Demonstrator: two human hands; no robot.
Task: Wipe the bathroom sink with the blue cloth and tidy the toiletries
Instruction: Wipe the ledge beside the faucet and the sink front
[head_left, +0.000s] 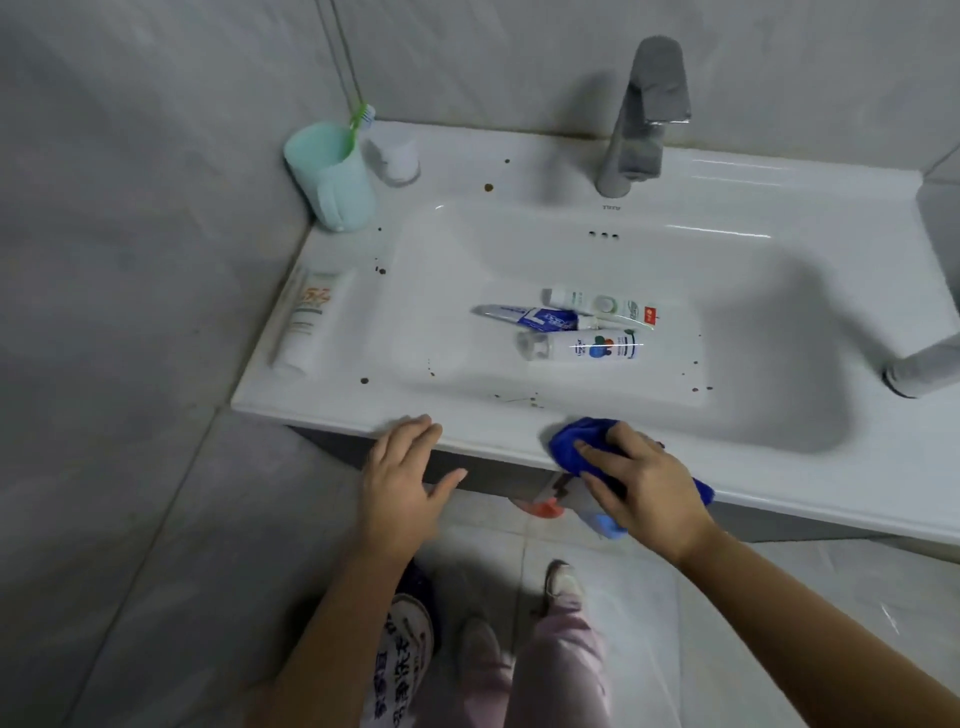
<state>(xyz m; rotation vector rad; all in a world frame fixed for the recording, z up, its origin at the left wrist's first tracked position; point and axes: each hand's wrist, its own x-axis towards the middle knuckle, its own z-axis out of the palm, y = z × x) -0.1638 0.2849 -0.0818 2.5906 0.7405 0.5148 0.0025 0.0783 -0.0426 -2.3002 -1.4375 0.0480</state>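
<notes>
The white sink (753, 171) has brown spots on its rim and basin. My right hand (639, 483) grips the bunched blue cloth (571, 441) on the sink's front edge. My left hand (405, 478) is open, its fingertips touching the front edge further left. In the basin lie a blue-and-white toothpaste tube (540, 317), a white-and-green tube (597, 304) and a small white bottle with a clear cap (587, 348). A white tube with orange print (306, 322) lies on the left rim. A mint green cup (332, 176) holding a green toothbrush (359, 120) stands at the back left corner.
A grey faucet (644, 114) rises at the back centre. A small clear jar (395, 156) stands next to the mint cup. A grey pipe end (924, 364) pokes in at the right. Grey tiled walls enclose the left and back. Red and blue items (597, 519) sit on the floor under the sink.
</notes>
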